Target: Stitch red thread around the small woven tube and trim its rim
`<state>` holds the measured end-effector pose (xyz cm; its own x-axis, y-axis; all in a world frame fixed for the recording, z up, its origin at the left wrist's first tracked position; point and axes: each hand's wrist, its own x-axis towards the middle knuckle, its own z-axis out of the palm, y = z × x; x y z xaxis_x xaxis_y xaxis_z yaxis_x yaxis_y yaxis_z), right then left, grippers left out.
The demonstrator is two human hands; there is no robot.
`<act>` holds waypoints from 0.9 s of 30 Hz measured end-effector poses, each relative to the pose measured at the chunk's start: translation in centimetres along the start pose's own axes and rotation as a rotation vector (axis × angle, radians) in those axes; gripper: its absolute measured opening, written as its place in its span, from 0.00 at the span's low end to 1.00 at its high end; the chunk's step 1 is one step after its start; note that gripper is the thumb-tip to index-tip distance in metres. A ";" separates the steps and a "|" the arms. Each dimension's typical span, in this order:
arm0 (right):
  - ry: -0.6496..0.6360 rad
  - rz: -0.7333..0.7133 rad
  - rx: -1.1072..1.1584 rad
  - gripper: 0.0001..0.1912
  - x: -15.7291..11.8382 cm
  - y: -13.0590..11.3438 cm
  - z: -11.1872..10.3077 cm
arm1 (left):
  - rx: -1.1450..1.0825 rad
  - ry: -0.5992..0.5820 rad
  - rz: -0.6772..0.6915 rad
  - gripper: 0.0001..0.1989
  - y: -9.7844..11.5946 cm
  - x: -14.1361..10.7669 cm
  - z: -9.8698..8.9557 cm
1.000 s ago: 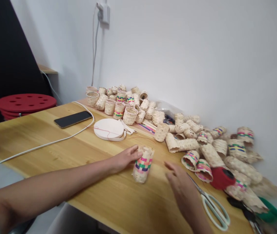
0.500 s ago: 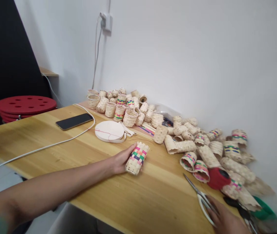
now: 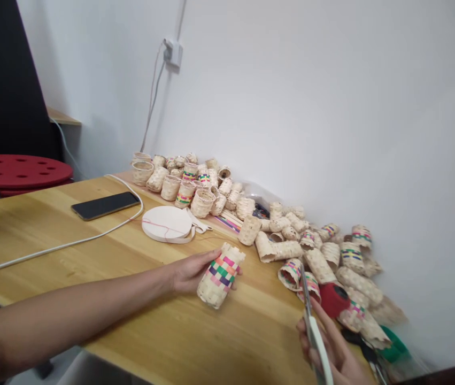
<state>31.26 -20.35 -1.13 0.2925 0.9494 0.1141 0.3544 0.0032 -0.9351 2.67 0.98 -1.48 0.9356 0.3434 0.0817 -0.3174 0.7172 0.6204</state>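
Observation:
A small woven basket (image 3: 220, 275), cream with pink, orange, green and navy checks, is gripped in my left hand (image 3: 190, 274). It tilts over the table, its jagged rim up; my fingertips show past its right side. In my right hand (image 3: 333, 345), low at the right, is a pair of scissors (image 3: 311, 323) with white handles, blades pointing up and away. The blades look closed together. Behind their tips lie a woven basket with pink bands (image 3: 309, 286) and a red spool of thread (image 3: 334, 299).
Many woven baskets (image 3: 203, 202) are piled along the wall. A roll of white ribbon (image 3: 167, 222), a phone (image 3: 106, 205) and a white cable (image 3: 62, 246) lie on the wooden table (image 3: 102, 267). Red stools (image 3: 18, 171) stand at the left; a green round object (image 3: 395, 345) is at lower right.
My right hand has raised the scissors off the table side and turned them upright, nearer the basket. The left hand still holds the basket, slightly lower and more left. The view has shifted right.

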 end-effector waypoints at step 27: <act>-0.136 -0.647 -0.880 0.19 5.8 -7.9 9.6 | 0.252 0.130 0.088 0.27 0.5 -0.5 -0.2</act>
<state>21.58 -11.89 3.70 -0.2577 0.8758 0.4080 0.9304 0.3388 -0.1398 2.02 1.32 -1.39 0.8732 0.4844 0.0534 -0.3330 0.5132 0.7910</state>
